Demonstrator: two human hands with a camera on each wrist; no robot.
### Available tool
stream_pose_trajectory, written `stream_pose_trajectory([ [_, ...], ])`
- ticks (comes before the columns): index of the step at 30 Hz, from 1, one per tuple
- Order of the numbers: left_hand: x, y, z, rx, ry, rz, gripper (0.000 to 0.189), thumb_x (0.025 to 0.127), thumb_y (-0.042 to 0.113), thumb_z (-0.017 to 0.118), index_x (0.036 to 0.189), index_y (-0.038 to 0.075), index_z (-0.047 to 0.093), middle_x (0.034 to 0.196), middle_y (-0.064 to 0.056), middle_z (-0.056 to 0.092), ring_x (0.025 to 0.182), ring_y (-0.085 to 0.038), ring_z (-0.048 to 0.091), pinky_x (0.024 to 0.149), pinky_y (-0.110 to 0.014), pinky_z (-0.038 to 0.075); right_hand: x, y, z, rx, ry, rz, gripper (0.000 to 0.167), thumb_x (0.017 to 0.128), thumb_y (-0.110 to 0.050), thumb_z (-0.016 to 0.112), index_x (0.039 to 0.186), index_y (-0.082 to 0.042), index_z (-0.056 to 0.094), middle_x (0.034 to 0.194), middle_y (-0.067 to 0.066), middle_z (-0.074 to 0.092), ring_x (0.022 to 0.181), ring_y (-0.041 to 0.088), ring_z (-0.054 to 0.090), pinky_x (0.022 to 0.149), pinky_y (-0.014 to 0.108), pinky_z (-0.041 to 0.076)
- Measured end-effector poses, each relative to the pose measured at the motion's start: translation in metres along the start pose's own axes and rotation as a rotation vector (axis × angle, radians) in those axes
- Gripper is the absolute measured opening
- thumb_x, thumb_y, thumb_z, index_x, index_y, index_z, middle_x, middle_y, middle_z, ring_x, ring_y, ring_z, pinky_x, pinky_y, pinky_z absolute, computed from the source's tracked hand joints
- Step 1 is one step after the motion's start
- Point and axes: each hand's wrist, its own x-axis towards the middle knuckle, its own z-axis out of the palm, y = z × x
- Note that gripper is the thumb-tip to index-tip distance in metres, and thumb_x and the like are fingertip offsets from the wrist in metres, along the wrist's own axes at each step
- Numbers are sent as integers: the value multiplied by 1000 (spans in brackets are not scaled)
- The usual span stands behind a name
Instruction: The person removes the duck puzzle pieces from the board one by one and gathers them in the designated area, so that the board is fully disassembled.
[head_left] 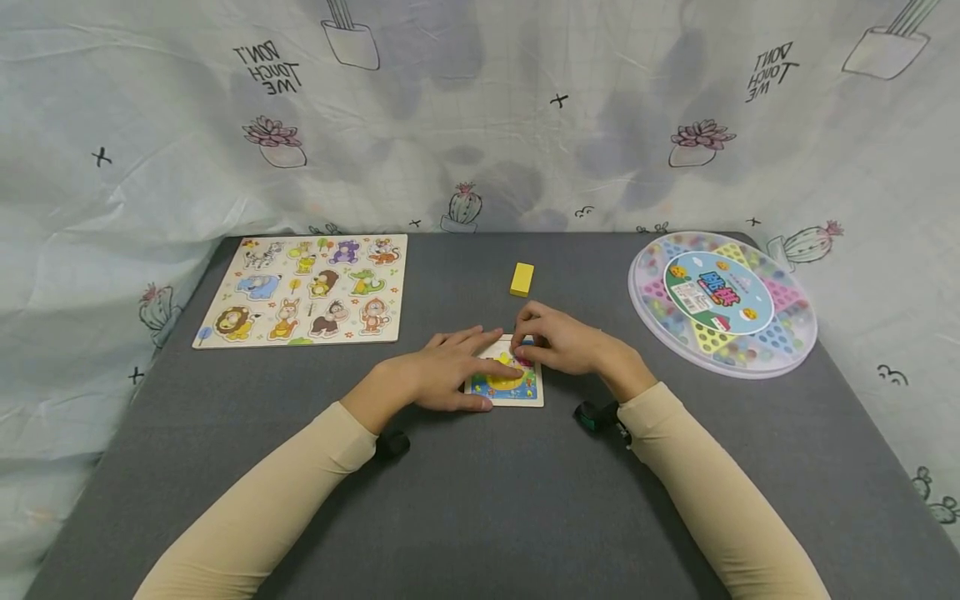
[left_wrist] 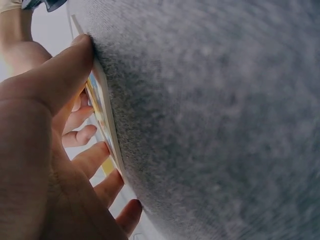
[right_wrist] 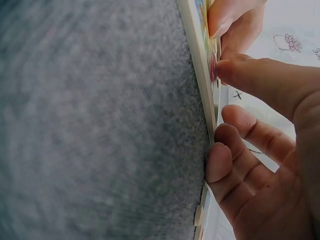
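Note:
A small square picture puzzle (head_left: 531, 392) in a pale frame lies flat on the dark table, showing a yellow shape on blue and green. Across its left part my left hand (head_left: 448, 368) rests with fingers spread and fairly straight; the thumb meets the frame's near edge in the left wrist view. My right hand (head_left: 564, 337) bends its fingers round the puzzle's far right corner. Its thumb (right_wrist: 240, 75) presses a red-pink part of the picture in the right wrist view, while the other fingertips lie near the frame's edge. The hands cover much of the puzzle.
Beyond the hands stands a yellow block (head_left: 522, 280). At the far left lies a wooden animal puzzle board (head_left: 305, 292). A round clear-lidded game box (head_left: 720, 304) sits at the far right. Behind the table (head_left: 480, 517) hangs a printed white cloth (head_left: 525, 150).

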Motion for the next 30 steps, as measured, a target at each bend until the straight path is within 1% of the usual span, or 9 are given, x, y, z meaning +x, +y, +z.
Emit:
stream_pose_trajectory([
  [10, -1, 0, 0, -10, 8, 13, 59, 100, 56, 58, 155, 53, 36, 174, -1, 3, 160, -32, 5, 119, -66, 17, -2, 0, -1, 60, 13, 8, 6, 102, -16, 67, 105, -12, 70, 119, 3, 55, 84, 15, 55, 78, 34, 50],
  [14, -1, 1, 0, -9, 11, 12, 60, 100, 56, 59, 155, 53, 37, 174, -2, 4, 160, -33, 5, 119, -66, 17, -5, 1, -2, 93, 18, 2, 8, 100, -16, 69, 107, -13, 70, 112, 1, 59, 82, 16, 57, 76, 34, 51],
  [19, -1, 1, 0, 6, 8, -1, 60, 100, 58, 58, 155, 55, 35, 174, -3, 4, 160, -33, 4, 120, -65, 17, -7, 2, -2, 119, 18, -13, 9, 99, -14, 71, 108, -14, 71, 104, -1, 62, 78, 16, 56, 73, 34, 50],
  [26, -1, 0, 2, 10, 9, 0, 59, 100, 59, 57, 155, 55, 35, 174, -3, 5, 160, -34, 3, 120, -65, 16, -9, 2, -2, 114, 17, -3, 14, 100, -5, 66, 109, -14, 72, 109, 2, 64, 80, 17, 54, 75, 35, 49],
  [30, 0, 0, 2, 2, 9, 1, 59, 100, 58, 57, 155, 54, 35, 174, -3, 4, 160, -34, 3, 120, -66, 16, -10, 2, -4, 125, 35, 7, 14, 101, -6, 65, 111, -13, 73, 111, 0, 65, 88, 16, 57, 80, 37, 51],
])
